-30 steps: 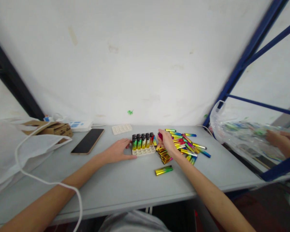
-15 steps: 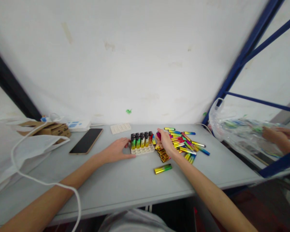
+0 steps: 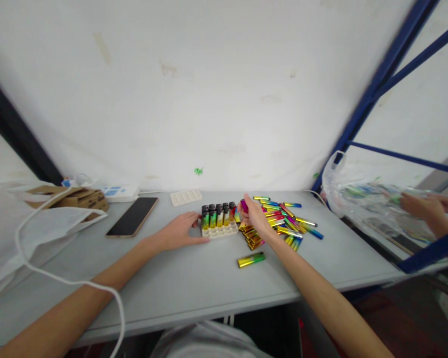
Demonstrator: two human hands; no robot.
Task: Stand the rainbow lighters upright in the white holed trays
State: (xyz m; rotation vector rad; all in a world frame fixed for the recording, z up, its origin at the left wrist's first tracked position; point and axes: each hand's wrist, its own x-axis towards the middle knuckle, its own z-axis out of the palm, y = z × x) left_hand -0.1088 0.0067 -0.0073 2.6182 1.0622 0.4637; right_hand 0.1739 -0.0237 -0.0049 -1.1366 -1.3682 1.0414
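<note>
Lighters (image 3: 217, 219) with black tops and green-yellow bodies stand upright in rows in a white holed tray (image 3: 220, 231). Its front holes hold nothing. My left hand (image 3: 179, 231) lies at the tray's left side, thumb by the front corner and fingers spread apart from it. Just right of the tray, my right hand (image 3: 257, 219) pinches a shiny magenta tube (image 3: 244, 205); the lower part of the tube is hidden by the fingers. Under and beyond that hand spreads a pile of shiny rainbow-coloured flat tubes (image 3: 291, 232). A single yellow-green tube (image 3: 251, 260) lies nearer me.
Behind on the desk (image 3: 194, 283) lies a second white holed tray (image 3: 185, 197). At left are a phone (image 3: 133, 217), a cardboard box (image 3: 84, 200), a white bag (image 3: 56, 233) and a white cable (image 3: 69, 282). Past the blue frame (image 3: 358, 109), another person's hands touch clear plastic bags (image 3: 373, 199).
My right hand has tipped slightly, showing more of the magenta tube. My left hand and the tray stay in place.
</note>
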